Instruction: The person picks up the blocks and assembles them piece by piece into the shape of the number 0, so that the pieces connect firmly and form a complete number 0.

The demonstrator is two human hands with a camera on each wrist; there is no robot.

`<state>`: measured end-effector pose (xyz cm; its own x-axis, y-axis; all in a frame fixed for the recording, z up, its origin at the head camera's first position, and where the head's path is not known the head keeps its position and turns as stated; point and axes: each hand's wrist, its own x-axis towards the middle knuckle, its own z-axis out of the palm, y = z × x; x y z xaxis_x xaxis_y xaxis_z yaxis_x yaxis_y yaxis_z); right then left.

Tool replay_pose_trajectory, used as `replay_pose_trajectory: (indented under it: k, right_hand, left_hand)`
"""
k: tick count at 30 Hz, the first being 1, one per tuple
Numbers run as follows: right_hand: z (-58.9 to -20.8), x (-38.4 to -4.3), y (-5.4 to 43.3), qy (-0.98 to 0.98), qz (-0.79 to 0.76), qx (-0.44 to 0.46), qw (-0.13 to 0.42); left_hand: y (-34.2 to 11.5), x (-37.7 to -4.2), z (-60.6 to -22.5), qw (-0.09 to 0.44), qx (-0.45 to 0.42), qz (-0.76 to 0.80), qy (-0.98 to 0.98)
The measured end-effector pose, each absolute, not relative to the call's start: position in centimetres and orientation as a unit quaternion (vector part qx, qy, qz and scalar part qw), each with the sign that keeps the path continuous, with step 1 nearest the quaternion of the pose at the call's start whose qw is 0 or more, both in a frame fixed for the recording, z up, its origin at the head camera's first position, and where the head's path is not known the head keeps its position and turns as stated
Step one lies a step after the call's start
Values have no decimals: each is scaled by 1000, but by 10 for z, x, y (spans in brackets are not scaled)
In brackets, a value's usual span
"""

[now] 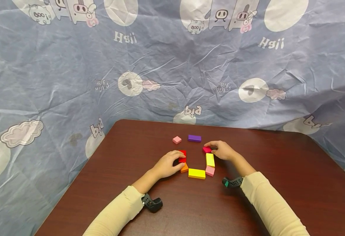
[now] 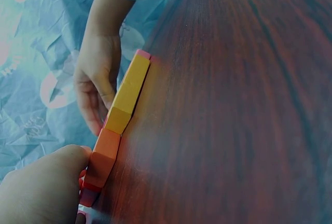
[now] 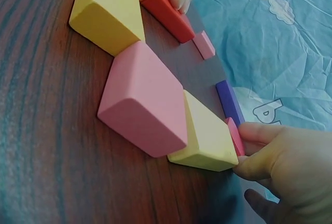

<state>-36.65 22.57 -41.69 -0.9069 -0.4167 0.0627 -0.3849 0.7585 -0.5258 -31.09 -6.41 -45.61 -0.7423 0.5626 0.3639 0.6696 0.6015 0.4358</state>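
My left hand (image 1: 166, 164) rests its fingers on a red block (image 1: 182, 158). Its thumb lies beside an orange block (image 1: 184, 168). In the right wrist view, left fingertips touch the red block (image 3: 168, 16) at its outer side. My right hand (image 1: 223, 150) pinches a small magenta block (image 1: 207, 149) between thumb and finger, at the far end of an upright-running yellow block (image 1: 210, 160). A pink block (image 1: 210, 170) meets that yellow block's near end. Another yellow block (image 1: 196, 173) lies crosswise between the pink and orange blocks.
Farther back on the brown table (image 1: 249, 209) lie a purple block (image 1: 194, 138) and a small pink block (image 1: 176, 140). A patterned grey-blue cloth (image 1: 166, 59) hangs behind the table's far edge. Dark bands with small devices are worn on both wrists.
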Motion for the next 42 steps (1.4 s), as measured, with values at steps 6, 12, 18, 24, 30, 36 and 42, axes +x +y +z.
replay_pose_trajectory:
  k: [6, 12, 18, 24, 30, 36, 42]
  right_hand:
    - [-415, -365, 226, 935, -277, -219, 28]
    - [-416, -364, 226, 935, -276, -219, 29]
    - [-417, -364, 226, 937, -275, -214, 35]
    - [-419, -363, 227, 924, -294, -242, 18]
    - [-428, -351, 230, 917, -340, -207, -18]
    - [-449, -332, 230, 906, -379, -179, -62]
    - [-456, -324, 228, 910, -366, -176, -87]
  left_hand:
    - [-64, -311, -455, 96, -348, -280, -889]
    - [-64, -310, -456, 94, -345, -280, -891]
    - [-64, -310, -458, 91, -342, -281, -892]
    - [-63, -310, -458, 92, -342, -283, -891]
    - [-64, -311, -457, 97, -347, -282, -889]
    - [-65, -311, -456, 98, -346, -285, -888]
    - [-64, -310, -457, 99, -348, -287, -887]
